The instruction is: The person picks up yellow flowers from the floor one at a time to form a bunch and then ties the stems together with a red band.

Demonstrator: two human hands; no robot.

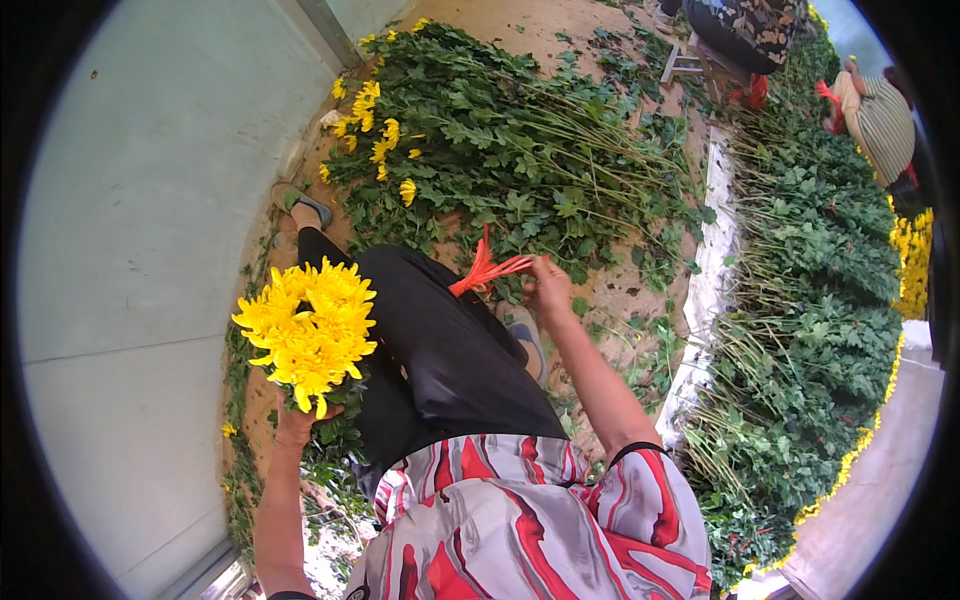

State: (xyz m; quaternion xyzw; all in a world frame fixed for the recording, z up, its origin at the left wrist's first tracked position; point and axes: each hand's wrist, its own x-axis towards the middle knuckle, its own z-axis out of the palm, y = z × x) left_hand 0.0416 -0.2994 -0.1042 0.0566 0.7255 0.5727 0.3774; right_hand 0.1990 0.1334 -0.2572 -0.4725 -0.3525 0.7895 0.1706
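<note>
A bunch of yellow chrysanthemums (309, 334) is held upright in my left hand (298, 420), just below the blooms. Its stems are mostly hidden under the flowers and beside my leg. My right hand (547, 286) pinches the end of some red plastic ties (491, 270). The ties fan out over my knee, bunched near their middle. Ahead of my knees lies a heap of cut chrysanthemums (510, 135), yellow heads to the left and bare stem ends to the right.
A pale wall (142, 225) rises close on my left. To the right, beyond a white sheet strip (709, 285), runs a long row of bundled chrysanthemums (817, 300). Two people are at the upper right, one by a wooden stool (686, 66). Loose leaves litter the brown floor (615, 292).
</note>
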